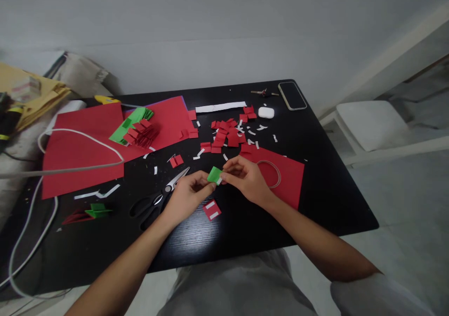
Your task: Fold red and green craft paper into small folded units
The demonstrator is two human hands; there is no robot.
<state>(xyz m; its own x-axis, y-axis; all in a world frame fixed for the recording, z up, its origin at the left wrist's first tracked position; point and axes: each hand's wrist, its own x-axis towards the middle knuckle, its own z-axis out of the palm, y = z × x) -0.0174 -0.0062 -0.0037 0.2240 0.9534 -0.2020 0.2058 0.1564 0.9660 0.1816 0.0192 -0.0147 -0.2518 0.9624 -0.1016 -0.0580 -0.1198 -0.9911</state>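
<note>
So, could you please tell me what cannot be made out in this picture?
All in the head view:
Green paper piece: underside turned away, edges partly under left hand and right hand.
Scissors: partly behind the left arm.
Yellow packaging: cut off by the left edge.
Red pile: overlapping pieces hide one another.

No text, brand, number or sign can be read. The box (26,89) at the far left bears faint reddish marks, too blurred to make out as letters. The phone (292,95) shows a dark screen with nothing legible on it. On the green paper (213,174), the red square (212,210) and the scissors (172,184), likewise, no lettering can be made out.
</note>
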